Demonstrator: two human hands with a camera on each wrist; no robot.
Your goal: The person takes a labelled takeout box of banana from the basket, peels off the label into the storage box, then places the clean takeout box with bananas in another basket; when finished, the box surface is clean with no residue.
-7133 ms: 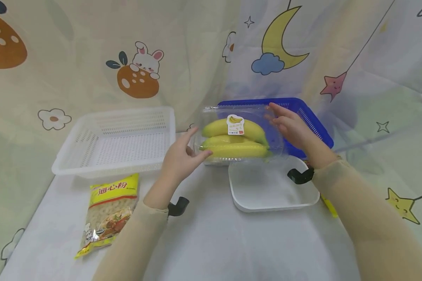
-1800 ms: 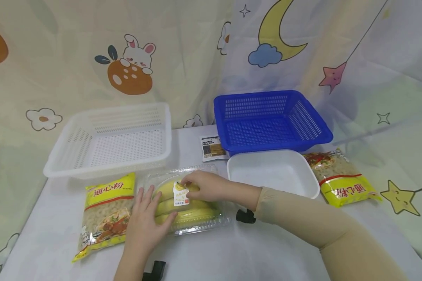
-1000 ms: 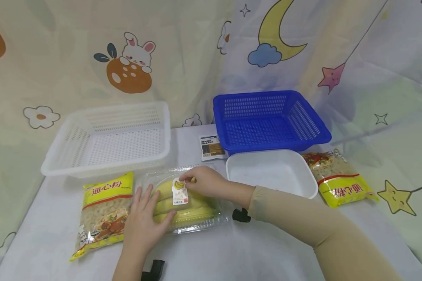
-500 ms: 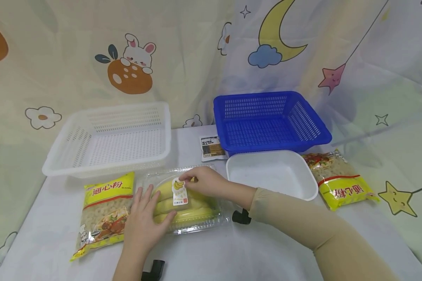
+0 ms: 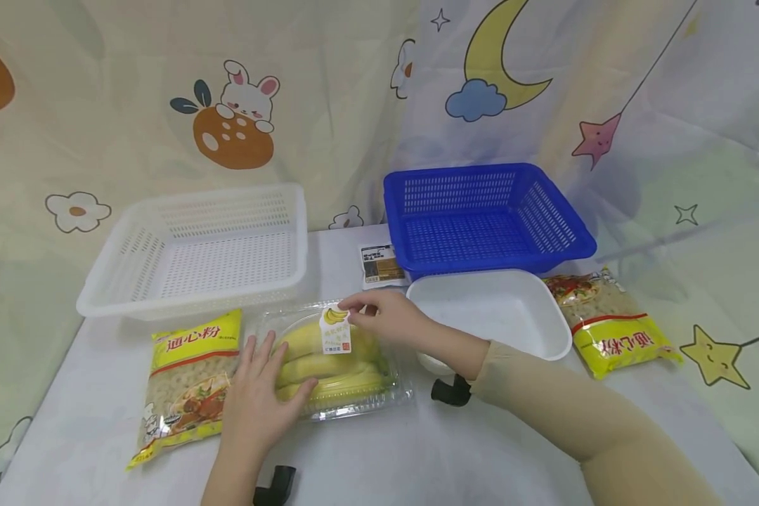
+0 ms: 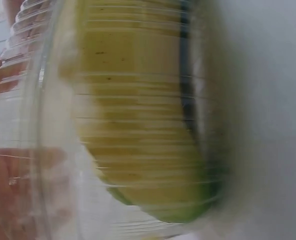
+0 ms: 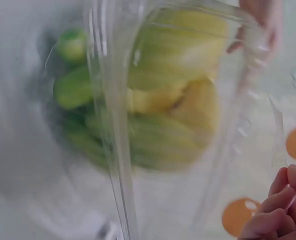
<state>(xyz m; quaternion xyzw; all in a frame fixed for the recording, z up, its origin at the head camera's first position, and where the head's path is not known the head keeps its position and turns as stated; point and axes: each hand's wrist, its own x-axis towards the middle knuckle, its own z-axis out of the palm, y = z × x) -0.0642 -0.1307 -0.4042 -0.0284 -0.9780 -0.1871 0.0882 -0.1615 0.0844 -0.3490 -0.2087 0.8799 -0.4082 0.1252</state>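
On white counter (image 5: 417,457) before cartoon curtain (image 5: 133,84): banana box (image 5: 335,358) lies long axis left-right. Left hand (image 5: 256,407) flat on it, fingers straight; right hand (image 5: 386,320) pinches label (image 5: 335,332).

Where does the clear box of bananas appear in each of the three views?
Head: clear box, low centre, between both hands.
Left wrist: fills the picture, ribbed wall at left.
Right wrist: fills the middle, lid edge upright.
Shared landmark: the yellow bananas inside.

2 baskets (image 5: 196,246), 2 pasta bags (image 5: 190,383)
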